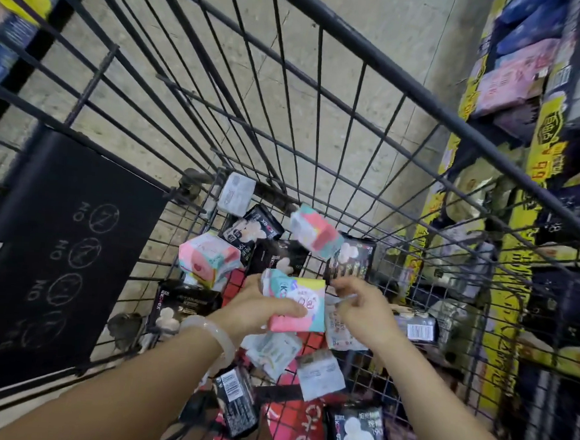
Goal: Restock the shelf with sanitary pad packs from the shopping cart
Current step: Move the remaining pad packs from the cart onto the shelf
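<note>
Fingers of the left hand squeeze a pink Kotex pad pack over the shopping cart. Right hand beside it looks loosely curled, empty. Pack seems soft, light; hold its sides.

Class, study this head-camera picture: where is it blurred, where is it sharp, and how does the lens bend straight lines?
Head view: the pastel pack above the cart floor is smeared by motion; the shelf at right and the yellow item at top left are soft; the left hand and its pack are fairly sharp; the cart's bars fan outward, a wide-angle effect; lighting is even, without glare.
</note>
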Tool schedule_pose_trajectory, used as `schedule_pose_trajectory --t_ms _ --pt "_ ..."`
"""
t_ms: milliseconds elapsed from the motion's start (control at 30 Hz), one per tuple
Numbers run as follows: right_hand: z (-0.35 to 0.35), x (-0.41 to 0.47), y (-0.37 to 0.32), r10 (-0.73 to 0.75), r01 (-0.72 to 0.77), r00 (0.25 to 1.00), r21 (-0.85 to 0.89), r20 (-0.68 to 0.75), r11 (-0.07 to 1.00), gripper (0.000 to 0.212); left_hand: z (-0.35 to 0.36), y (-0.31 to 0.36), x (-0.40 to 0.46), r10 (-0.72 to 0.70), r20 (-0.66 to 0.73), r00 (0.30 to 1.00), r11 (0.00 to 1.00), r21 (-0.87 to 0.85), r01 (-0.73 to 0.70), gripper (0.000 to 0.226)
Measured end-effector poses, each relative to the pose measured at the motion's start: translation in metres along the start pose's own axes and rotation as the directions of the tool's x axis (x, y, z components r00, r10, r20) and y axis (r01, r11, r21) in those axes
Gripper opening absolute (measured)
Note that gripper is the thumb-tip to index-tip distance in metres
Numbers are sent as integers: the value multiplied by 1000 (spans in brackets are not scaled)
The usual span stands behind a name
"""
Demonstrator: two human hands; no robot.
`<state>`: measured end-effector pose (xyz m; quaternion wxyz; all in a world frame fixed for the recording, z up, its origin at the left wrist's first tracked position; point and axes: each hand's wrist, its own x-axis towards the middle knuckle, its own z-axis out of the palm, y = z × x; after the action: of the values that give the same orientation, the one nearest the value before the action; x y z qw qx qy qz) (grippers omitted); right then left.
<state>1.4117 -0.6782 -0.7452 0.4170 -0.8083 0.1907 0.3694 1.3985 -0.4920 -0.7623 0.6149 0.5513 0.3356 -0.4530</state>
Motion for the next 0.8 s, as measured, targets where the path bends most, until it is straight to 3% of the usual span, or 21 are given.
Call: schedule_pose_trajectory --t_ms 100,200,300,500,633,733,800 --pt "0 14 -8 -199 143 934 -202 -296 969 32 -6 -3 -3 -11 3 1000 1000 0 11 83" --pt "5 38 -35 -333 236 884 -302 -328 924 58 -14 -8 -6 -7 -26 1000 1000 -24 7 86" --pt "21 66 -54 -202 118 937 -286 -285 951 81 -20 -10 -7 7 -53 999 997 -81 -11 78" --pt "43 80 -56 -79 -92 910 -382 -408 920 68 -26 -7 -8 28 -37 999 993 -114 -32 41" --pt "57 80 -55 -42 -130 904 -367 -426 921 73 -24 -9 -7 10 -41 999 985 -172 -17 66" --pt "55 81 -58 -131 8 908 -297 -397 955 80 -21 -11 -9 7 -29 1000 984 -178 -12 70" --pt "50 85 -54 -194 71 912 -327 -361 942 70 -22 -13 -8 9 -22 1000 985 -173 -13 86"
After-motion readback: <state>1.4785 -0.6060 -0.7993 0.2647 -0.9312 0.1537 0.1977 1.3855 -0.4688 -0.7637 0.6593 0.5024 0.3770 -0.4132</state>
